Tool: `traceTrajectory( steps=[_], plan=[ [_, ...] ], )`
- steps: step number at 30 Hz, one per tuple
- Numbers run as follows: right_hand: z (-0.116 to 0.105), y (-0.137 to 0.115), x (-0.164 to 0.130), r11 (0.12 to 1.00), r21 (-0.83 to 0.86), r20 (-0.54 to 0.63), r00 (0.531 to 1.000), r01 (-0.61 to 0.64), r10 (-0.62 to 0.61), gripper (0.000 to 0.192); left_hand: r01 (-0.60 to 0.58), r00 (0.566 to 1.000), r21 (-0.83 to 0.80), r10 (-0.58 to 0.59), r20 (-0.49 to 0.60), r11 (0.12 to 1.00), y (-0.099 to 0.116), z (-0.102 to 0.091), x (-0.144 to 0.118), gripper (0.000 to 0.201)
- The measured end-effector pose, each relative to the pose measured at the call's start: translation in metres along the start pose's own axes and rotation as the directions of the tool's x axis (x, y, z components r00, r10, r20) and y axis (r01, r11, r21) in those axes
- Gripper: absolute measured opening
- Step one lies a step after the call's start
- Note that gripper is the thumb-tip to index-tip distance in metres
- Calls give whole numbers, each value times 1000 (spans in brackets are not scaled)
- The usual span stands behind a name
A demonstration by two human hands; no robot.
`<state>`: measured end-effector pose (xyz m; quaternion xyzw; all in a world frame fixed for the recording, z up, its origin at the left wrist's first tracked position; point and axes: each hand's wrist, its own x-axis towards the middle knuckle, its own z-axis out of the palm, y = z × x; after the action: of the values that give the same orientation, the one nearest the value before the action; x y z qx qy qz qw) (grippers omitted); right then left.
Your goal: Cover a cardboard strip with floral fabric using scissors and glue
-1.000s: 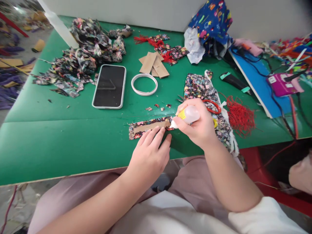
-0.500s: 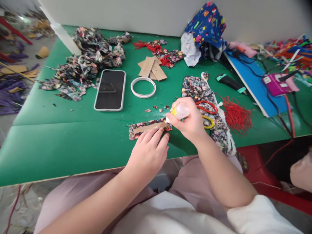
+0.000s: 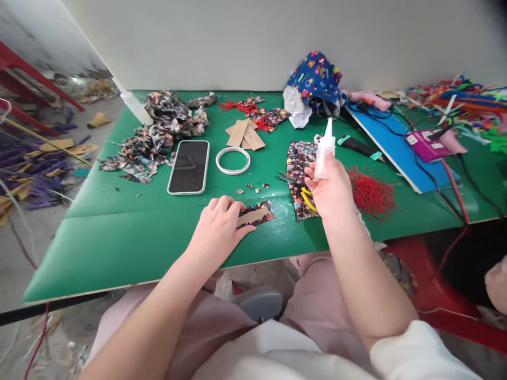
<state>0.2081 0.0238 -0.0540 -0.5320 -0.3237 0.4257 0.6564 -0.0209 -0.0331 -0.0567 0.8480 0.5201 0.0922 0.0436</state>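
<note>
My right hand (image 3: 331,191) holds a small white glue bottle (image 3: 325,148) upright, nozzle pointing up, raised above the green table (image 3: 119,227). My left hand (image 3: 219,228) lies flat on the left part of a floral fabric strip with a brown card piece on it (image 3: 256,215), near the table's front edge. Just right of that strip lies a larger piece of floral fabric (image 3: 300,163) with scissors (image 3: 303,192) on it, partly hidden behind my right hand.
A phone (image 3: 189,166) lies face up beside a white ring (image 3: 233,160). Brown card pieces (image 3: 243,135), a heap of floral scraps (image 3: 158,129), red tassels (image 3: 371,192), a blue fabric bundle (image 3: 315,76), and a blue board (image 3: 390,142) with a pink device (image 3: 425,143) and cables fill the table's back.
My right hand has lifted the glue bottle off the strip and turned it nozzle up. My left hand slid left along the strip. The view tilted up.
</note>
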Motion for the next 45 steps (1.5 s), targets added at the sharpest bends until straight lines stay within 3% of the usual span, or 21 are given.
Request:
traceTrajectory(
  steps=[2,5,8,10,11,13,16,20,24,26,28,30,32,34,35,39,45],
  plan=[
    [4,6,-2,1000,18,83,997,-7,5,35,28,999,-4,-28,31,1000,3,-3,1,33],
    [9,17,-8,993,-111,217,976,39,-14,38,95,985,-58,-85,152,994,4,-12,3,32],
    [11,26,-14,928,-344,338,941,139,-16,38,188,959,-207,-134,249,960,-2,-21,5,30],
    [11,29,-19,861,-453,411,911,231,-28,35,252,948,-380,-149,281,890,-6,-25,6,26],
    [11,29,-21,825,-489,440,897,284,-47,32,293,940,-488,-155,303,823,-6,-27,7,27],
    [12,28,-24,739,-556,480,873,381,-89,29,385,916,-697,-160,367,605,-4,-29,7,31],
    [14,24,-28,620,-646,485,867,445,-117,33,436,900,-855,-148,410,281,7,-34,5,37],
    [12,20,-28,598,-663,498,861,451,-98,55,406,913,-907,-86,398,112,20,-48,0,42],
    [0,-2,-29,634,-630,543,838,448,-53,93,388,920,-921,-73,384,37,29,-60,-6,43],
    [-8,-23,-33,709,-581,515,855,400,-61,84,370,927,-929,-66,368,11,35,-63,-9,42],
    [-13,-43,-41,846,-440,498,866,302,-50,54,347,937,-938,-46,347,-6,43,-66,-9,40],
    [-14,-58,-52,945,-250,568,822,213,-35,42,357,934,-934,-15,357,-16,54,-69,-8,39],
    [-11,-66,-63,999,-29,696,718,46,-13,53,374,927,-927,12,374,-17,64,-73,-4,38],
    [-6,-68,-73,990,108,762,647,-91,-24,57,379,925,-925,14,379,-6,73,-76,0,37],
    [-3,-69,-76,982,144,770,637,-120,-35,56,379,925,-925,9,379,0,76,-77,2,36],
    [2,-69,-81,958,216,742,669,-187,-37,50,408,913,-913,12,408,5,81,-76,7,35],
    [-1,-66,-78,966,243,721,682,-87,-120,53,434,901,-900,13,434,-43,84,-77,6,31]
  ],
)
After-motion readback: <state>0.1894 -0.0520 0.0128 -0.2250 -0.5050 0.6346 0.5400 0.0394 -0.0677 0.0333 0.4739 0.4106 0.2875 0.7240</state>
